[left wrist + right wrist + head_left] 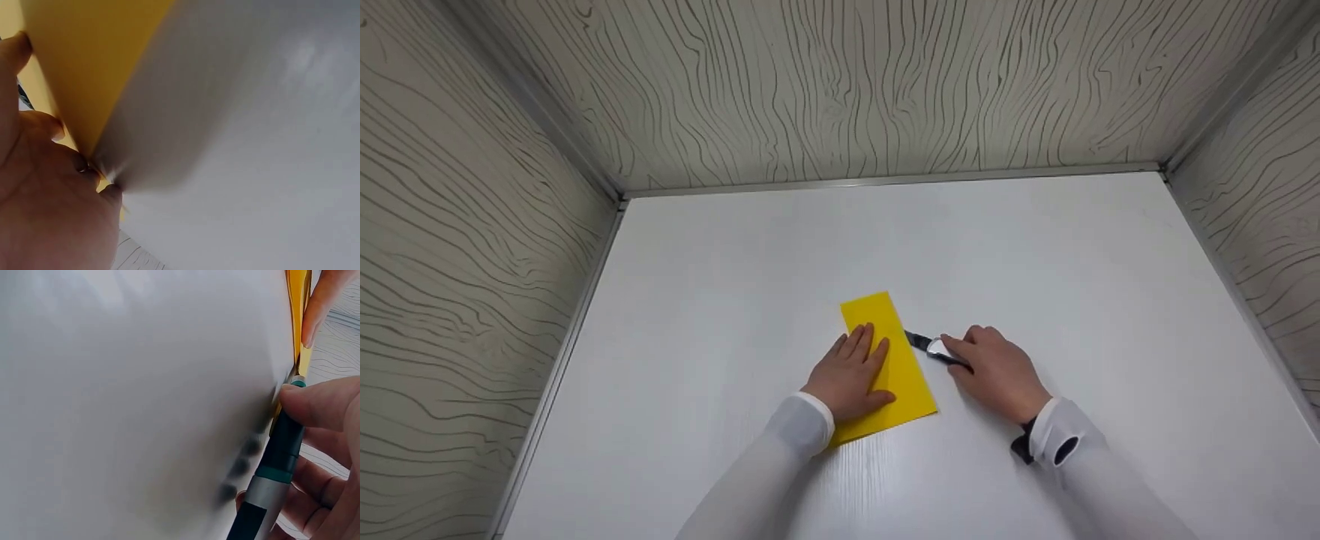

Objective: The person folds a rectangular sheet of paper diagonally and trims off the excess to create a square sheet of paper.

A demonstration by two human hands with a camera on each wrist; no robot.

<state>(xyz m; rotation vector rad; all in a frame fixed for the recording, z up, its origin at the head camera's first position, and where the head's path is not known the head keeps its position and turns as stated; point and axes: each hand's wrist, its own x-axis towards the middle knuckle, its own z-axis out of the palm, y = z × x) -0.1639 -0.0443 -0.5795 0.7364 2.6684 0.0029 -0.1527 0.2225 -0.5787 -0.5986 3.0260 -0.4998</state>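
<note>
A folded sheet of yellow paper (906,373) lies at a slant on the white table. My left hand (847,375) rests flat on it, fingers spread and thumb pointing right. Yellow paper (90,67) also shows beside the fingers in the left wrist view. My right hand (997,371) grips a utility knife (281,450) with a dark handle, green rings and a silver band. The knife's front end meets the right edge of the paper, and its tip is hidden at the layers there.
The white table (720,285) surrounds the paper on every side. Wood-grain patterned panels (840,90) stand at the back, left and right, with grey metal strips along the table's edges. White sleeves (757,472) cover both forearms.
</note>
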